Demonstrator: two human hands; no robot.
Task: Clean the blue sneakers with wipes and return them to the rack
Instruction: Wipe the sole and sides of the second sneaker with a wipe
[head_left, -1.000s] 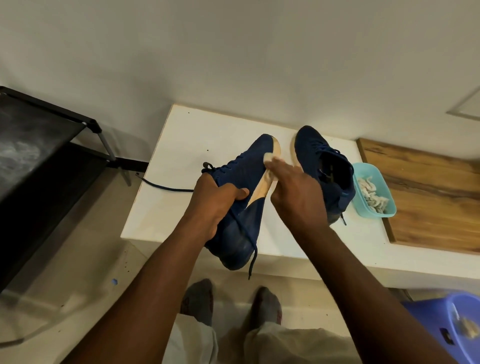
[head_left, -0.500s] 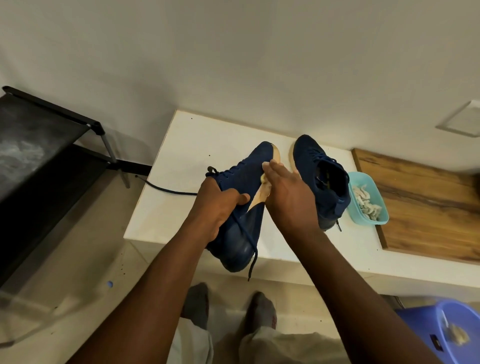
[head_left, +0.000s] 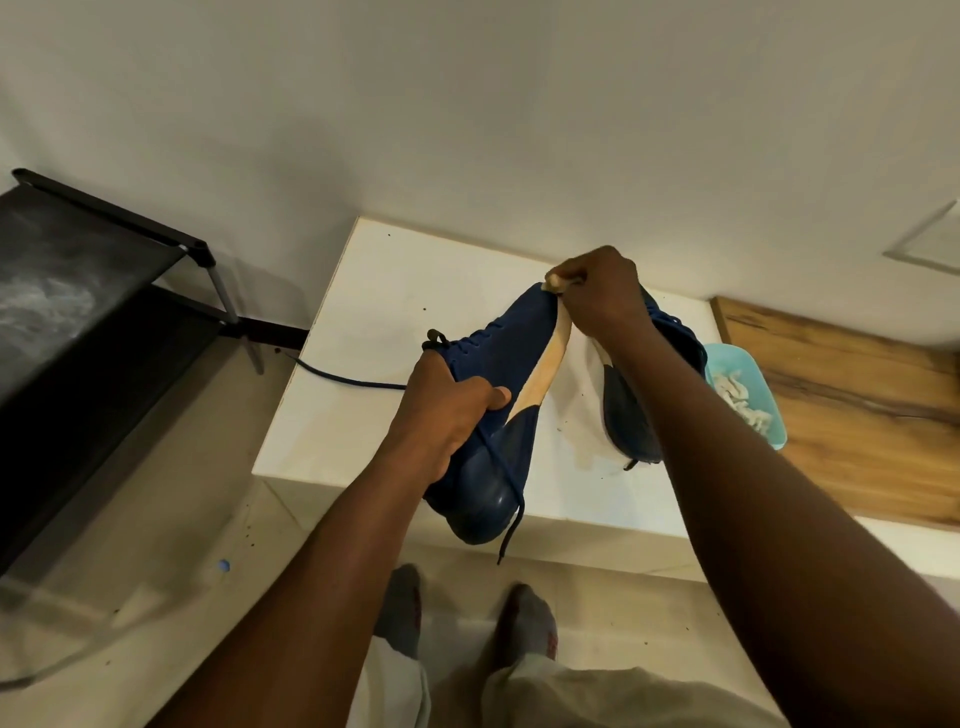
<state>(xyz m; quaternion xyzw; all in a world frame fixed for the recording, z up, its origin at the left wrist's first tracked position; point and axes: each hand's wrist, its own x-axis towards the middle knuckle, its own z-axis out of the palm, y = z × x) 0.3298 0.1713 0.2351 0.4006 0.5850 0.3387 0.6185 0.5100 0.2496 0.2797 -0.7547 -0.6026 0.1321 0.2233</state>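
Left hand (head_left: 447, 415) grips first blue sneaker (head_left: 498, 358) round its middle, fingers curled over upper, thumb along side near tan sole. Sneaker held on edge over near rim of white table (head_left: 395, 291), lower end past the rim, lace (head_left: 511, 519) dangling. Right hand (head_left: 602, 296) at sneaker's far tip, fingers bunched, pinching wipe (head_left: 558, 283) against sole end. Second blue sneaker (head_left: 631, 415) on table just beside, half hidden behind my right forearm. Teal tub (head_left: 743, 358) right of it, holding crumpled white wipes (head_left: 740, 395). Black rack (head_left: 93, 291) at left, well apart.
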